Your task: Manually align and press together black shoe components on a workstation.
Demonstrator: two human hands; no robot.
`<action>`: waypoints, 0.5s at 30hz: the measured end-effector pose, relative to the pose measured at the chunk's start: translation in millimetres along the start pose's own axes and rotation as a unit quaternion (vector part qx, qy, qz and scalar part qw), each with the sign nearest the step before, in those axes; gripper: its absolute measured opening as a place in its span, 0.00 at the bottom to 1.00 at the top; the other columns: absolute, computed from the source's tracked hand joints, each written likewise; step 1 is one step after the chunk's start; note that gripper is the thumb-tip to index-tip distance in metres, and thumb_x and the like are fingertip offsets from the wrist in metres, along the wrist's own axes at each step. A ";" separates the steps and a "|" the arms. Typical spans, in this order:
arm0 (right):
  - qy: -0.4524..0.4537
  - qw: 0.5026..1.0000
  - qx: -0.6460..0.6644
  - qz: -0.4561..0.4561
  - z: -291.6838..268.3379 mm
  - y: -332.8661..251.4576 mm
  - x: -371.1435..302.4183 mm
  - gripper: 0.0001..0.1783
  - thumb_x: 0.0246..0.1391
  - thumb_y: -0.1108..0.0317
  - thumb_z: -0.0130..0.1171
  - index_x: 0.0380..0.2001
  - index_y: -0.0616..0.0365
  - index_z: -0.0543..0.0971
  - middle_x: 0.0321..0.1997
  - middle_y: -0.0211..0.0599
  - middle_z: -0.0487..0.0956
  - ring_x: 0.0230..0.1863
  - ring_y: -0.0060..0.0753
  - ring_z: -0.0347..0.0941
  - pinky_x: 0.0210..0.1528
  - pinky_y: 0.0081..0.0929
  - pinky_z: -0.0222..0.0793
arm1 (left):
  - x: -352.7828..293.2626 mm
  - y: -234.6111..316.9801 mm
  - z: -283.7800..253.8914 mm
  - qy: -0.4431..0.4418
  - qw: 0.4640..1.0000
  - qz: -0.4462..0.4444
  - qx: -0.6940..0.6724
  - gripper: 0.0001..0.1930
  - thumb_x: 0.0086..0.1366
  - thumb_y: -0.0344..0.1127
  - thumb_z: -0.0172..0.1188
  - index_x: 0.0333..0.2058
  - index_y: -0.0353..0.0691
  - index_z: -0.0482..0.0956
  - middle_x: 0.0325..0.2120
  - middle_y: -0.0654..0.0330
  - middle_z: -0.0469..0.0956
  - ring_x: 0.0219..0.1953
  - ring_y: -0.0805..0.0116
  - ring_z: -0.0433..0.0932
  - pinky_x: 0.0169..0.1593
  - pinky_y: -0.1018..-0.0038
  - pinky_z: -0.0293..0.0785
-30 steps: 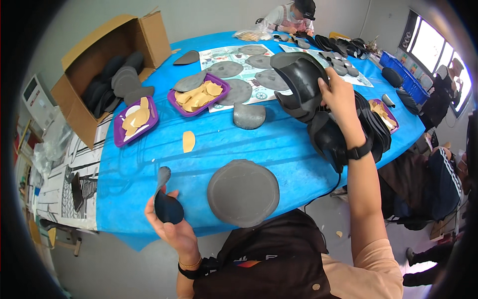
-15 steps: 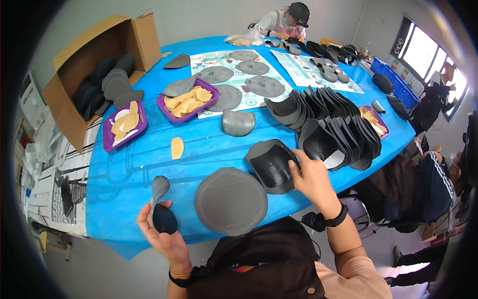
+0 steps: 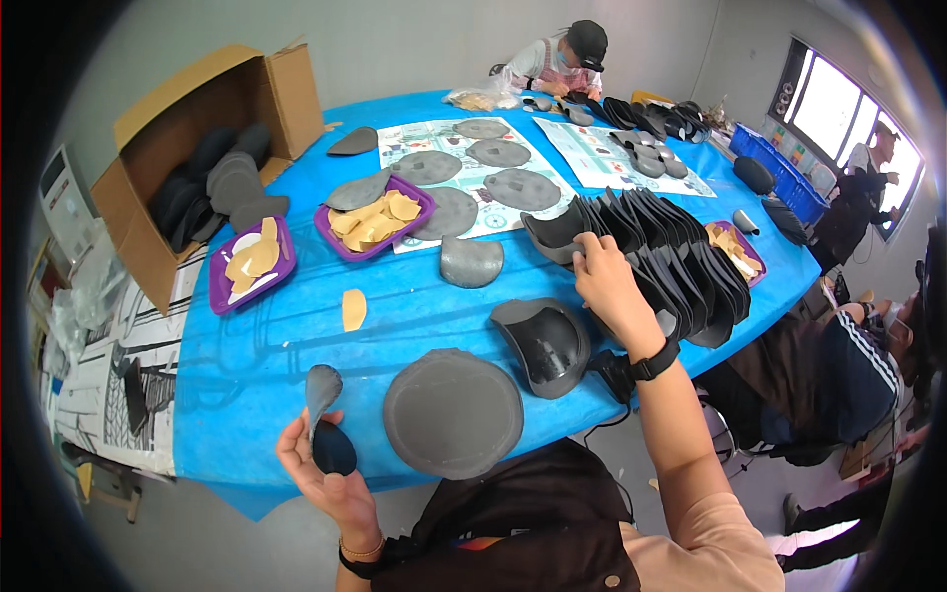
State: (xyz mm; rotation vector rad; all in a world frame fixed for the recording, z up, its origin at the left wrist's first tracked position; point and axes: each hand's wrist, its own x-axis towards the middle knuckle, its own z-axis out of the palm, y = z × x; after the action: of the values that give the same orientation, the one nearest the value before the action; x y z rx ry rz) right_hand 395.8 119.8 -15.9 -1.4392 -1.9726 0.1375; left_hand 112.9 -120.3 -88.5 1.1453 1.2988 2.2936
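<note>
My left hand (image 3: 330, 488) holds a small curved grey foam piece (image 3: 322, 395) upright over the table's near edge, its thumb and fingers closed on the lower part. With its fingertips pressed together, my right hand (image 3: 614, 291) grips the near rim of a curved black foam piece (image 3: 554, 235) at the left end of a stack. My palm partly hides the stacked black foam pieces (image 3: 671, 261) behind it. Between my hands lie a flat round grey foam piece (image 3: 452, 414) and a single curved black foam piece (image 3: 545, 345), hollow side up.
Purple trays (image 3: 375, 249) of tan pieces stand on the blue-covered table (image 3: 286, 380). A cardboard box (image 3: 182, 109) holds dark pads at left. Grey ovals rest on a printed sheet (image 3: 523, 148). One person works across the table; another sits at right.
My right hand has left the single curved black piece and moved up and away to the stack's left end. The left hand still holds its small piece, barely moved.
</note>
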 end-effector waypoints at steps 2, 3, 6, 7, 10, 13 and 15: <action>-0.058 0.997 -0.049 0.033 0.0 10.6 -1.7 0.14 0.62 0.64 0.49 0.47 0.59 0.73 0.46 0.54 0.74 0.43 0.63 0.75 0.45 0.53 0.71 | -0.6 0.3 3.7 -0.008 1.000 0.006 0.004 0.43 0.60 0.65 0.57 0.58 0.32 0.61 0.53 0.46 0.68 0.51 0.57 0.72 0.59 0.62 0.66; -0.057 0.996 -0.049 0.039 -1.0 4.5 -6.6 0.14 0.62 0.64 0.49 0.47 0.59 0.73 0.46 0.54 0.74 0.43 0.63 0.75 0.45 0.53 0.71 | -0.7 -0.6 3.2 -0.007 1.000 0.014 0.016 0.43 0.60 0.65 0.57 0.58 0.32 0.60 0.53 0.47 0.68 0.52 0.57 0.72 0.59 0.62 0.65; -0.055 0.995 -0.062 0.049 -15.7 -40.0 -35.6 0.16 0.61 0.58 0.51 0.48 0.53 0.76 0.49 0.46 0.75 0.45 0.60 0.75 0.48 0.50 0.70 | -2.9 -7.1 -5.8 0.005 0.999 0.031 0.041 0.43 0.60 0.65 0.56 0.59 0.31 0.60 0.52 0.48 0.69 0.52 0.57 0.72 0.59 0.62 0.65; -0.034 0.998 -0.044 0.010 -18.0 -45.4 -48.1 0.17 0.60 0.59 0.52 0.49 0.54 0.76 0.49 0.46 0.75 0.49 0.57 0.73 0.50 0.47 0.70 | -3.3 -6.5 -5.8 -0.001 0.999 0.025 0.039 0.43 0.60 0.65 0.56 0.59 0.31 0.60 0.52 0.48 0.69 0.52 0.57 0.72 0.59 0.62 0.65; 0.006 0.988 -0.035 -0.149 -12.7 -39.4 -78.2 0.21 0.57 0.58 0.55 0.52 0.56 0.75 0.56 0.47 0.72 0.60 0.53 0.66 0.59 0.45 0.64 | -3.7 -3.5 -5.8 0.009 0.999 0.000 0.036 0.49 0.54 0.66 0.63 0.58 0.29 0.58 0.54 0.46 0.68 0.55 0.55 0.71 0.61 0.60 0.67; -0.021 0.983 -0.023 -0.179 -13.6 -42.1 -100.3 0.25 0.56 0.59 0.57 0.56 0.55 0.73 0.62 0.50 0.68 0.64 0.57 0.62 0.65 0.47 0.57 | -2.6 -5.5 -3.5 0.012 0.997 0.028 0.078 0.43 0.60 0.65 0.56 0.59 0.31 0.59 0.52 0.49 0.69 0.52 0.57 0.72 0.60 0.61 0.64; 0.073 0.992 0.044 -0.091 -8.1 -31.9 -107.8 0.28 0.56 0.60 0.58 0.59 0.55 0.70 0.62 0.52 0.67 0.62 0.57 0.62 0.64 0.47 0.58 | -1.1 -2.4 1.9 -0.008 0.995 0.052 0.090 0.43 0.60 0.65 0.56 0.59 0.31 0.59 0.52 0.48 0.69 0.53 0.57 0.72 0.60 0.61 0.64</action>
State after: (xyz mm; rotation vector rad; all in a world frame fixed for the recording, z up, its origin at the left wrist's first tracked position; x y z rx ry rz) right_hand 391.6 10.9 -44.5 -1.1727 -1.9421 0.0363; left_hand 114.8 -118.4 -90.5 1.3157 1.4990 2.2703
